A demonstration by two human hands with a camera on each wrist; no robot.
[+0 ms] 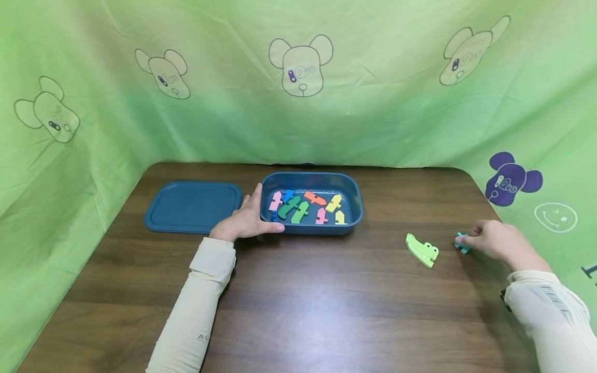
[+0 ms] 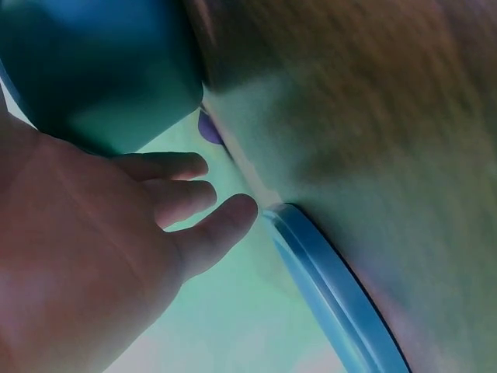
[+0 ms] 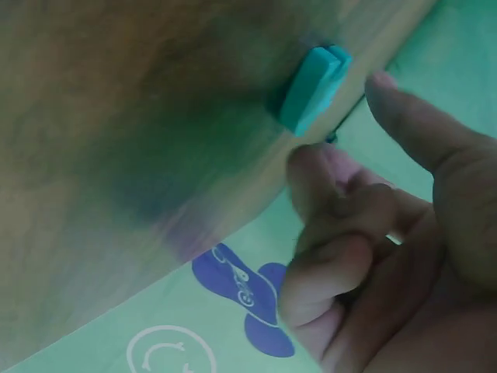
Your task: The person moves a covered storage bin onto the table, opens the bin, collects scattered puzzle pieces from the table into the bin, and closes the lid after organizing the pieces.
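Observation:
My left hand (image 1: 244, 217) lies along the left end of a blue plastic box (image 1: 356, 207), fingers extended and thumb at its front wall. In the left wrist view the fingers (image 2: 221, 229) are fairly straight beside the box's outer side. Several small coloured pieces, such as a green piece (image 1: 300, 213) and an orange piece (image 1: 314, 198), lie in the box. At the right, my right hand (image 1: 501, 242) is at a small teal piece (image 3: 313, 89) on the table. The right wrist view shows thumb and forefinger parted, with the piece just beyond the fingertips. Left of it lies a light-green crocodile-shaped piece (image 1: 422, 250).
A flat blue lid (image 1: 191, 207) lies on the brown wooden table (image 1: 317, 305), left of the box. Green cloth (image 1: 224, 119) printed with cartoon mouse heads hangs behind the table and at both sides. The right hand is near the table's right edge.

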